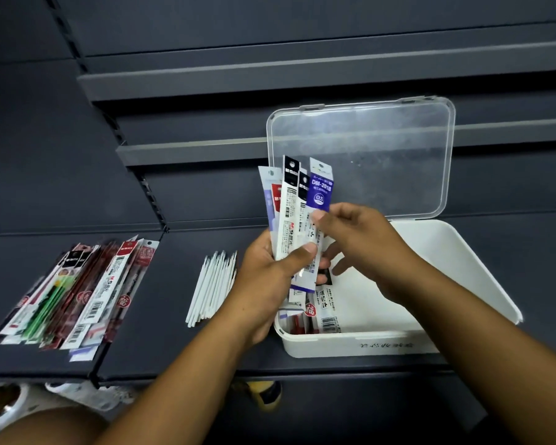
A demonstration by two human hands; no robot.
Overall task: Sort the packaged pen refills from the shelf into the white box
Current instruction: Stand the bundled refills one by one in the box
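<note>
Several packaged refills are already laid in the white box, gathered against its near left corner, while most of its floor is left bare. Its clear lid is stood open at the far side of the box. Above the left edge of the box a fan of packets, about five, is gripped in the left hand, with the thumb curled across the front. The purple packet at the right of that fan is pinched between thumb and fingers of the right hand, seemingly to be drawn out and dropped in. Well to the left of the box a large pile of packets is seen lying on the shelf, and between that pile and the box a row of thin white sticks is laid out. The task is judged to be well short of half done: the held fan is not yet placed, and the bigger share, the pile, is left to be moved
</note>
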